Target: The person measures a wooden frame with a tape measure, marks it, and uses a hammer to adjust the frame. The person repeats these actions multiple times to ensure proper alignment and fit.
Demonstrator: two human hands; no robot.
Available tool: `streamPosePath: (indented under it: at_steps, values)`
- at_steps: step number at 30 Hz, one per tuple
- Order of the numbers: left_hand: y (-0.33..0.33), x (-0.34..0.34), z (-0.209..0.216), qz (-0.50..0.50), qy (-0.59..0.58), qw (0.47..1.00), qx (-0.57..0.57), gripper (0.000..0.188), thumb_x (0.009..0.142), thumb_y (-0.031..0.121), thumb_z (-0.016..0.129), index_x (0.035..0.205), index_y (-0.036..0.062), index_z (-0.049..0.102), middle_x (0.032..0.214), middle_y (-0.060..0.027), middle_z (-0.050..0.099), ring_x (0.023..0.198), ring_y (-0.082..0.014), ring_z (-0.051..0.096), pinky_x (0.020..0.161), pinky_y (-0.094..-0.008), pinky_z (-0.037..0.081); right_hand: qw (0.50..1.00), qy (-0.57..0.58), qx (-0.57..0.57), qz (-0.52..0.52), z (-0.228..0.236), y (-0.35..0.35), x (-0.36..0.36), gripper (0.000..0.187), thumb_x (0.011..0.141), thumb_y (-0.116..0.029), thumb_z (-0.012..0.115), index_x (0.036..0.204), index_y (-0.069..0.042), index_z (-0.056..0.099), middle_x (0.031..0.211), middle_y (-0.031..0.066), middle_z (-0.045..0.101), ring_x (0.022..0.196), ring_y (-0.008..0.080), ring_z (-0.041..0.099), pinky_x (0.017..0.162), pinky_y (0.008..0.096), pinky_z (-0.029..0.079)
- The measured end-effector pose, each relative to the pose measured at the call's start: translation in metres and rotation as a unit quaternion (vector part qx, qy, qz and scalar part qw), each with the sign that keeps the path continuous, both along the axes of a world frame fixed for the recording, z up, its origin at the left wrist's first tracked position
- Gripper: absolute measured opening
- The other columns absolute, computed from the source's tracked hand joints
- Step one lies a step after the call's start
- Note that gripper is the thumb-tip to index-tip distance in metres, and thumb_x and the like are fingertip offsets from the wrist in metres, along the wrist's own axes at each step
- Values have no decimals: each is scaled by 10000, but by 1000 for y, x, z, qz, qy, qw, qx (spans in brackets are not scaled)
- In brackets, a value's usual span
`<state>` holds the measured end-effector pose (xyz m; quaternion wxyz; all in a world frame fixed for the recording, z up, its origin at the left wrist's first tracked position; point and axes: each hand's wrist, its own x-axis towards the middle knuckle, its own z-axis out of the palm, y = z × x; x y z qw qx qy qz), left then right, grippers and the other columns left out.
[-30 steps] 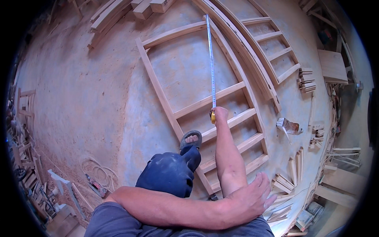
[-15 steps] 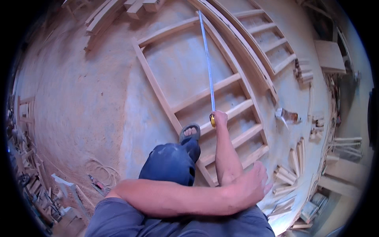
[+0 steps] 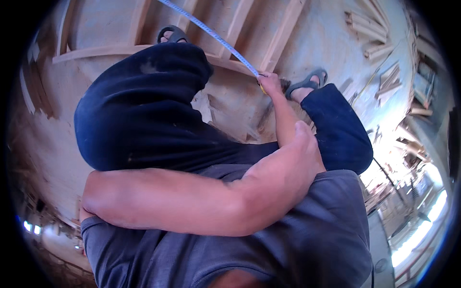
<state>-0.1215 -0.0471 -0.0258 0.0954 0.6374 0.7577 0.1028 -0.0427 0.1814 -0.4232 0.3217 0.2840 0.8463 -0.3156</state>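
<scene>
Low in my right hand is a tape measure, its yellow case mostly hidden by the closed fingers. From it the pale blade stretches up and left, above a wooden frame with several crosspieces lying on the floor. My left arm crosses in front of my body. The left hand rests against my right arm near the elbow; its fingers are mostly hidden, with one blunt tip showing at the top.
My left sandalled foot is at the frame's long rail, the right one beyond its near corner. Offcuts lie on the floor between my legs. Short timber pieces are stacked at right, with more boards at far left.
I have come back along the frame and lowered myself, knees bent and spread. The tape's case has moved from over the crosspieces to the frame's near edge. My left hand has shifted along the right arm.
</scene>
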Motion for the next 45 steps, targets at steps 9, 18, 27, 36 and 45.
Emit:
streamPosePath:
  at_steps: [9, 18, 27, 36, 45]
  values:
    - [57, 38, -22, -83, -103, 986, -99, 340, 934, 225, 536, 1214, 46, 605, 1168, -200, 637, 1194, -370, 551, 1069, -462, 392, 994, -84, 44, -61, -8, 34, 89, 279, 826, -360, 688, 960, -134, 779, 948, 161, 730, 934, 345, 692, 831, 430, 523]
    - [91, 38, -46, -90, -115, 982, -118, 294, 876, 203, 591, 1129, 55, 617, 1106, -175, 633, 1173, -348, 558, 1049, -434, 413, 987, -132, 54, -80, -1, 54, 62, 295, 849, -346, 684, 1034, -134, 772, 1161, 192, 697, 1119, 371, 650, 954, 458, 509]
    - [103, 32, -54, -102, -79, 978, -162, 326, 861, 173, 603, 1166, 58, 602, 1078, -156, 631, 1127, -311, 552, 1039, -421, 416, 982, -159, 51, -87, -8, 63, 53, 334, 843, -345, 703, 1087, -124, 759, 1229, 178, 678, 1177, 350, 628, 985, 437, 496]
    - [101, 33, -57, -86, -82, 980, -157, 334, 865, 160, 604, 1182, 54, 593, 1090, -165, 626, 1151, -317, 547, 1056, -432, 409, 976, -179, 58, -107, -14, 60, 53, 355, 834, -397, 739, 1113, -179, 760, 1259, 166, 669, 1198, 347, 616, 1007, 434, 485]
    - [103, 32, -56, -85, -86, 980, -160, 365, 852, 175, 600, 1194, 49, 606, 1088, -175, 637, 1147, -332, 557, 1047, -443, 421, 981, -162, 66, -84, -22, 64, 55, 343, 835, -381, 720, 1069, -134, 760, 1216, 181, 680, 1159, 367, 630, 987, 448, 501]
